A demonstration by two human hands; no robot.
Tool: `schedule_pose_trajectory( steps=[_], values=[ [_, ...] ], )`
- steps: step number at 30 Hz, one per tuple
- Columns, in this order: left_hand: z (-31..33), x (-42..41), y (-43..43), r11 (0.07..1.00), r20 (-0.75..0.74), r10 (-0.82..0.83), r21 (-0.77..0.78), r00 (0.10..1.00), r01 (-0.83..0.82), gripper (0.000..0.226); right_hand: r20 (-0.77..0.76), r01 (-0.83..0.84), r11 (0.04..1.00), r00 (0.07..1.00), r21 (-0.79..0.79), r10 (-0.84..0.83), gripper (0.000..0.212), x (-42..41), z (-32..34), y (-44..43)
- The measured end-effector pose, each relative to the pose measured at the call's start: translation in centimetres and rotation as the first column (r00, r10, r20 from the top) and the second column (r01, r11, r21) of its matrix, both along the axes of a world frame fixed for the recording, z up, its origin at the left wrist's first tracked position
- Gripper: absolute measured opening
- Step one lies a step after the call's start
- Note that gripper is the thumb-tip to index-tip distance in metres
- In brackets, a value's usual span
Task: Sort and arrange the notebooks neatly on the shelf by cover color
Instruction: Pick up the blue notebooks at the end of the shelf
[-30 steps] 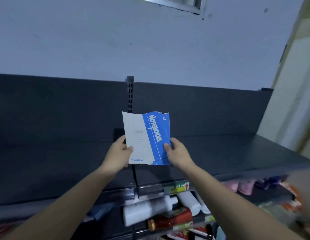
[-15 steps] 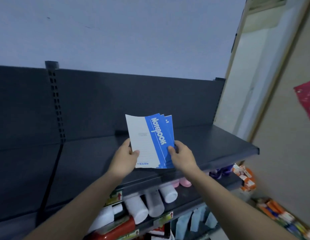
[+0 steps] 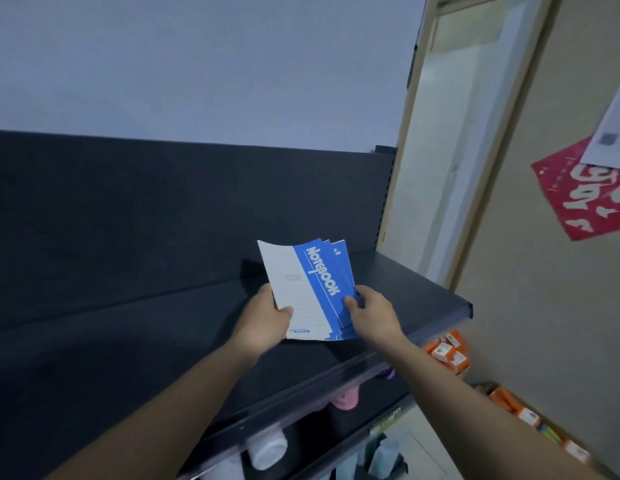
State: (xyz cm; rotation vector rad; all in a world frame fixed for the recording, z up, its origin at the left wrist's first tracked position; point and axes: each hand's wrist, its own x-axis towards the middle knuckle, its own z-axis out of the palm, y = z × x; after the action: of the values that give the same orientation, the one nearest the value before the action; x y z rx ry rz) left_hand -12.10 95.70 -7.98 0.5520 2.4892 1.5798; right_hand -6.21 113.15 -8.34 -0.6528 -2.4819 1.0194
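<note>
A small fanned stack of blue-and-white notebooks (image 3: 310,289) with "Notebook" printed on the front cover stands nearly upright, its bottom edge at the dark top shelf (image 3: 145,341). My left hand (image 3: 265,318) grips the white left side of the stack, thumb on the cover. On the blue right side my right hand (image 3: 372,315) pinches the lower corner. Both hands hold the same stack near the shelf's right end.
The shelf's dark back panel (image 3: 163,209) rises behind the notebooks. The shelf ends at a right corner (image 3: 467,306) beside a beige door frame (image 3: 474,168). Lower shelves hold white bottles (image 3: 268,448), pink items and orange boxes (image 3: 450,351). A red poster (image 3: 585,195) hangs on the right wall.
The view has swung right along the shelf, and both hands carried the notebook stack toward the shelf's right end and lower, down to the shelf surface.
</note>
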Motion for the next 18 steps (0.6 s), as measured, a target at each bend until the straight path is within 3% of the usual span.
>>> schedule_pose_trajectory(
  steps=[6,12,16,18],
  values=[
    [-0.7,-1.6,8.0,0.999,0.0,0.005,-0.05,1.0,-0.005,0.016,0.06,0.02,0.999,0.998,0.048,-0.023,0.029,-1.5,-0.8,7.7],
    [-2.1,-3.0,16.2,0.992,0.05,0.003,-0.124,0.999,0.003,0.025,0.185,-0.025,0.993,0.983,0.117,0.003,0.035,-3.1,-1.0,16.8],
    [-3.1,-3.5,20.7,0.976,0.081,0.028,-0.218,0.996,-0.01,0.031,0.255,-0.065,0.983,0.967,0.169,0.02,0.021,-4.1,-1.3,21.7],
    [-3.4,-3.6,22.3,0.964,0.093,0.037,-0.266,0.995,-0.011,0.032,0.281,-0.084,0.978,0.959,0.192,0.027,0.024,-4.6,-1.6,23.4]
  ],
)
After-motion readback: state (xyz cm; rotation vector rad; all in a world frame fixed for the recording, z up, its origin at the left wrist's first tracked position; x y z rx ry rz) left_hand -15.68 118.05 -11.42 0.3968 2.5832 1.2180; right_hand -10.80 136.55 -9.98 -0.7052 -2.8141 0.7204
